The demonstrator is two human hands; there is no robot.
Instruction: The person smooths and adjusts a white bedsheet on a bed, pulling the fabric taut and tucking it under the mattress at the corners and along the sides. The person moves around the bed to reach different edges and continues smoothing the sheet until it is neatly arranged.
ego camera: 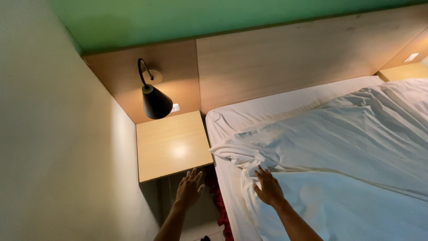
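The right hand (269, 187), low in the centre of the frame, is pressed flat on a rumpled white sheet (339, 147), fingers spread over a bunched fold at the near corner of the bed (232, 120); nothing is gripped. The left hand (189, 189) is held open in the air just left of it, fingers apart, below the front edge of a wooden bedside shelf (171, 145). A black cone-shaped lamp (156, 102) is mounted on the wooden headboard (276, 58) at the upper left. Red fabric (218, 196) is seen in the gap between both hands.
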